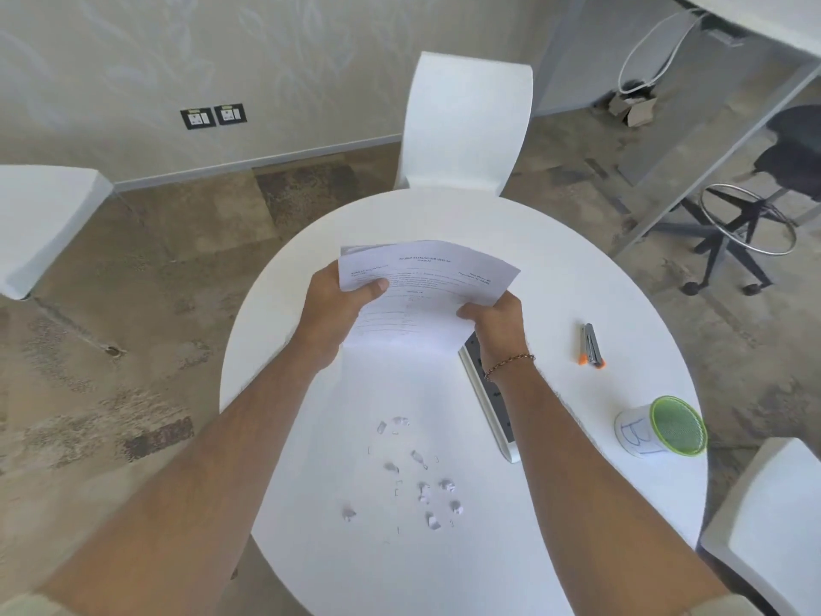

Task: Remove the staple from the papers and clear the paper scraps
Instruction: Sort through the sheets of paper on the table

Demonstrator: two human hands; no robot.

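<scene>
Printed white papers [422, 282] are held up above the round white table [577, 277]. My left hand [340, 304] grips their left edge, thumb on top. My right hand [495, 320] pinches their right edge; a chain bracelet sits on that wrist. Several small torn paper scraps [422, 477] and loose bent staples lie scattered on the table in front of me, between my forearms. A grey staple remover with orange tips [591, 344] lies on the table to the right of my right hand.
A green mesh cup wrapped in a paper label [662, 429] stands at the right edge. A white power strip [488, 402] is set in the table under my right wrist. White chairs [466, 122] surround the table; a black stool stands far right.
</scene>
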